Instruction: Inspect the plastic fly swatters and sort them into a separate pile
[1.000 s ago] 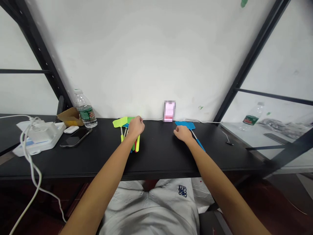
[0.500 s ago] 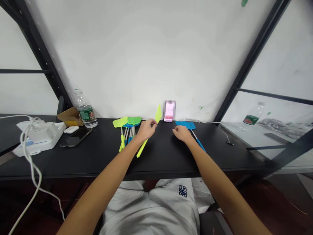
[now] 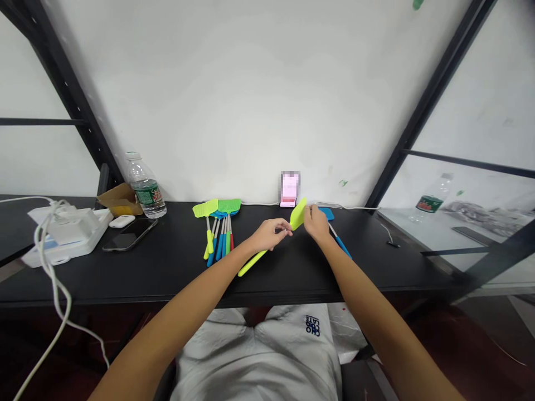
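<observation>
My left hand (image 3: 271, 234) is closed round the shaft of a yellow-green fly swatter (image 3: 297, 215), held slanted above the black desk (image 3: 167, 273), its handle end pointing down to the left. My right hand (image 3: 315, 223) pinches the top edge of the same swatter's head. Behind my right hand lies a blue fly swatter (image 3: 339, 243) flat on the desk. To the left rests a bundle of several fly swatters (image 3: 219, 234) with green and blue heads and mixed coloured handles.
A water bottle (image 3: 144, 186), a cardboard piece (image 3: 119, 199), a dark phone (image 3: 129, 235), a white case (image 3: 121, 221) and a white charger box with cable (image 3: 67, 231) sit at the left. A small pink device (image 3: 290, 189) stands against the wall. Another bottle (image 3: 430, 199) stands on the right-hand shelf.
My left hand drew one yellow-green swatter out of the bundle and carried it right. My right hand left the blue swatter and took hold of the green head.
</observation>
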